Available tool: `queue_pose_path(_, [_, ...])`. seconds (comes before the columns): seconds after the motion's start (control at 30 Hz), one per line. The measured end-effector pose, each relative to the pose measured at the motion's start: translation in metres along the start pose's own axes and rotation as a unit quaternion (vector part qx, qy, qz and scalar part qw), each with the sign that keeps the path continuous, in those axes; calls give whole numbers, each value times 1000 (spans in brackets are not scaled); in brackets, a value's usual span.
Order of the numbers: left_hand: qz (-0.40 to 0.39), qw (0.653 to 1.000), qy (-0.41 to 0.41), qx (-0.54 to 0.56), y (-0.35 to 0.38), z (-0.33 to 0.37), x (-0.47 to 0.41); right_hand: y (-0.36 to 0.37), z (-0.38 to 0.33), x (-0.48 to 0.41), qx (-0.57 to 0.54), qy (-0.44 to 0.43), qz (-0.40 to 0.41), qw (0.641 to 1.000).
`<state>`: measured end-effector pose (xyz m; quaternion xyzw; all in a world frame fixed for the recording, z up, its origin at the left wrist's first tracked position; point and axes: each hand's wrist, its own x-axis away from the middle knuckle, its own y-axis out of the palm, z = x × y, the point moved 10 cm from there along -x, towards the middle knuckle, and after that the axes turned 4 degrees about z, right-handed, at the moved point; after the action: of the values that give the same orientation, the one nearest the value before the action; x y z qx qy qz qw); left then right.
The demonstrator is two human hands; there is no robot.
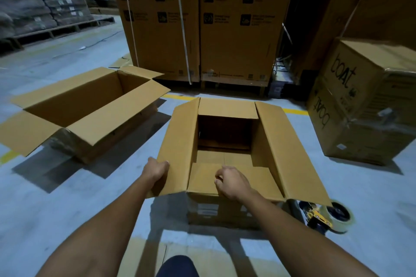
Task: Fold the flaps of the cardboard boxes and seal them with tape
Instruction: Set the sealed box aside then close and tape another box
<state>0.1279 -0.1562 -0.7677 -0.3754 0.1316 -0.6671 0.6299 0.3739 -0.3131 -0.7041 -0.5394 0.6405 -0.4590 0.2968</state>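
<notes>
An open cardboard box [267, 141] stands on the floor right in front of me, its top flaps spread. My left hand [156, 170] grips the near edge of the box's left long flap. My right hand [230, 181] rests with curled fingers on the near short flap, which lies folded inward over the opening. A tape dispenser [328, 215] with a roll of clear tape lies on the floor at the box's near right corner, partly hidden under the right flap. A second open box [85, 108] sits to the left with all flaps spread.
Tall printed cartons [198, 20] stand on pallets behind the boxes. Two stacked "boat" cartons [364, 101] sit at the right. Sacks on pallets [40, 0] fill the far left. A flat cardboard sheet [144, 256] lies by my knee.
</notes>
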Motion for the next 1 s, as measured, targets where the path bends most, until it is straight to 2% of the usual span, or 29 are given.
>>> queue_pose_path(0.17, [107,990,57,76,-78,38,10,-5,6,13,-5,23,1,1000])
queue_pose_path(0.33, [120,968,158,156,-112,97,49,0,13,15,-15,27,0,1000])
queue_pose_path(0.4, [69,953,181,232,-101,118,64,-1,15,13,-29,27,7,999])
queue_pose_path(0.5, [-65,927,179,322,-59,151,84,-4,21,5,-62,31,17,997])
queue_pose_path(0.6, [-165,923,196,288,1,178,97,-9,33,-2,-125,45,35,991])
queue_pose_path(0.67, [-192,932,226,210,44,186,101,-14,46,-5,-253,86,58,962])
queue_pose_path(0.7, [-198,934,245,166,65,185,103,-13,56,-6,-353,129,68,924])
queue_pose_path(0.73, [-202,936,260,128,83,182,105,-7,66,-6,-451,178,71,872])
queue_pose_path(0.77, [-201,936,272,96,100,176,106,-2,76,-7,-514,216,73,827])
queue_pose_path(0.8, [-189,938,284,65,112,168,106,1,82,-9,-536,236,74,808])
queue_pose_path(0.83, [-162,939,303,35,120,161,106,3,86,-11,-525,237,70,815])
queue_pose_path(0.87, [-121,937,329,0,123,156,107,3,88,-13,-485,221,72,843])
queue_pose_path(0.9, [-77,926,366,-45,126,154,109,1,87,-16,-405,190,77,891])
queue_pose_path(0.93, [-43,907,407,-96,129,153,114,0,81,-18,-318,154,79,932])
queue_pose_path(1.0, [-17,868,466,-171,136,154,127,7,68,-17,-177,110,75,975])
